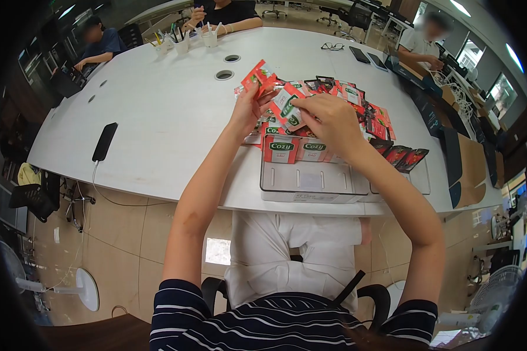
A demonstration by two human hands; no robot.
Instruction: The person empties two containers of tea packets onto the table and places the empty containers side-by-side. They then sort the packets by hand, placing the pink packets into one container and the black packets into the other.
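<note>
My left hand (pixel 249 110) is closed around a red tea sachet (pixel 259 75), raised above the table. In my right hand (pixel 332 119), thumb and fingers pinch a red and white Cozy tea sachet (pixel 287 107), close to my left hand. Below them, a clear plastic box (pixel 307 182) stands near the table's front edge. Several Cozy sachets (pixel 282 150) stand upright in a row at its back. Behind the box lies a heap of red, white and dark sachets (pixel 376 120). My right forearm partly hides a second clear box (pixel 418 175), where dark and red sachets (pixel 413 159) stand.
On the white table (pixel 170 117) lie a black phone (pixel 105 142) with a cable, glasses (pixel 332 46) and two more phones. Pens stand in cups (pixel 181 44) at the back. Opened cardboard boxes (pixel 465 169) line the right edge. Several people sit around the table.
</note>
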